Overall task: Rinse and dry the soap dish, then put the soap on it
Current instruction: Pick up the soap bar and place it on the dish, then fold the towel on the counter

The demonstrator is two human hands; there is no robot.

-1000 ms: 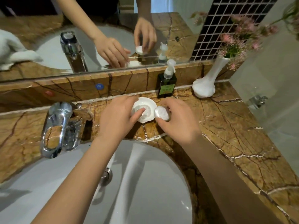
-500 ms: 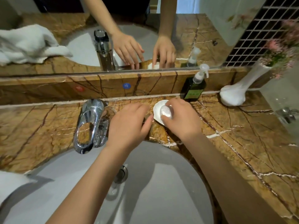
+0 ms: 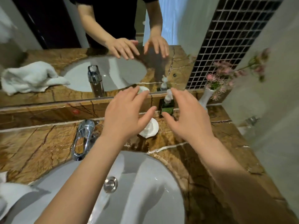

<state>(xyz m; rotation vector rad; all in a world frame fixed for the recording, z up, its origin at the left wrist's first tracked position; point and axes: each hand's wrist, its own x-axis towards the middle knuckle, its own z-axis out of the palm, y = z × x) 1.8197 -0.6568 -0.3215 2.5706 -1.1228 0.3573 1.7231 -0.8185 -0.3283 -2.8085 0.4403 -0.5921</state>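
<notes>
Hands: left hand [image 3: 124,115] and right hand [image 3: 189,120] hovering over the far counter, fingers spread, both released and holding nothing.
Soap dish: white soap dish [image 3: 149,129] sitting on the marble counter [image 3: 226,143] between the two hands, beyond the basin's far rim, just right of the tap [image 3: 82,138].
Soap: pale lump of soap [image 3: 148,126] apparently lying in the dish, partly hidden by the left thumb; hard to separate from the white dish.
Progress: looking finished, judging by soap resting on dish and both hands empty.
Risk, knock: dish standing close under both palms, so a careless sweep of either hand likely pushing it toward the basin [image 3: 145,183] or tipping the soap out.
Risk, slip: counter near the dish shining as if wet, possibly letting the dish slide if bumped.
Risk, bottle: pump bottle [image 3: 167,105] standing just behind the right fingers, easily toppled in passing.
Count: two hands, one dish, one soap, one tap, one basin, one pump bottle, one vase of flowers [image 3: 205,99] at far right, one towel [image 3: 9,194] at near left.
</notes>
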